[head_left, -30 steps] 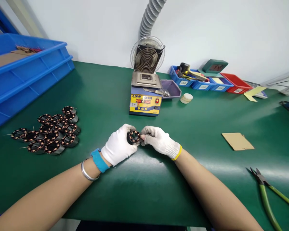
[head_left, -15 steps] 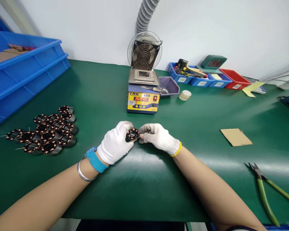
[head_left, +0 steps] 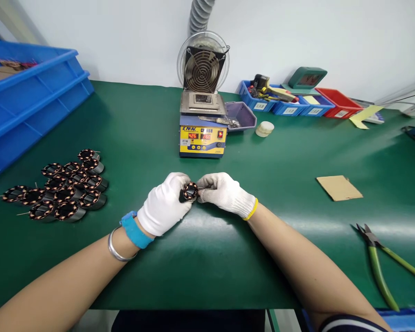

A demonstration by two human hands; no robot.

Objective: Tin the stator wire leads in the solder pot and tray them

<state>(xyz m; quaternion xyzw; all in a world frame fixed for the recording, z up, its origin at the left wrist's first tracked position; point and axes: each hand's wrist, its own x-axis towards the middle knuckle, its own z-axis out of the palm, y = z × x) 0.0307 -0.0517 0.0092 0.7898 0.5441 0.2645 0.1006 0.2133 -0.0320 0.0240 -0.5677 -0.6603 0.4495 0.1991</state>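
Observation:
A small black ring-shaped coil [head_left: 190, 191] with copper windings is held over the green table by my left hand [head_left: 166, 203], gloved in white, its fingers wrapped round the coil's left side. Close against the coil's right side, my right hand [head_left: 224, 193], in a white glove with a yellow cuff, has its fingertips pinched together on a thin wire lead. The fingers partly hide the lead. Just behind my hands stands a yellow and blue solder pot [head_left: 202, 140] with lit red digits.
Several similar coils [head_left: 67, 210] stand grouped at the left, near stacked blue bins [head_left: 31, 101]. A fan [head_left: 203, 71], purple tray [head_left: 240, 115] and round white container [head_left: 264, 129] are at the back. Cardboard [head_left: 339, 188] and green-handled cutters [head_left: 375, 258] lie at the right.
The camera view has shifted slightly. The fingers of my right hand have closed in nearer to the coil along the lead. My left hand still holds the coil.

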